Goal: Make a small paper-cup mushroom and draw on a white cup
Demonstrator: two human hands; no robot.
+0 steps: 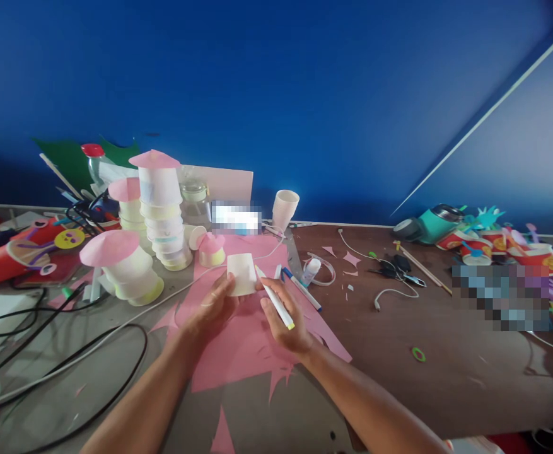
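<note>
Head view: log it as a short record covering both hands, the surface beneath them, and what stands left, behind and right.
Left hand: holds white paper cup
Right hand: holds white marker with yellow end
Marker to cup: tip close to the cup's edge; contact unclear
Beneath hands: cut pink paper sheet
Left: cup towers with pink cone roofs
Behind: white cup
Right: small white bottle, green ring

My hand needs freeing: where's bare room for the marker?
Brown tabletop lies bare between the pink paper and the green ring, and on the ring's near side. Crowded: left, by the cup towers; back right, by the teal bottle.
</note>
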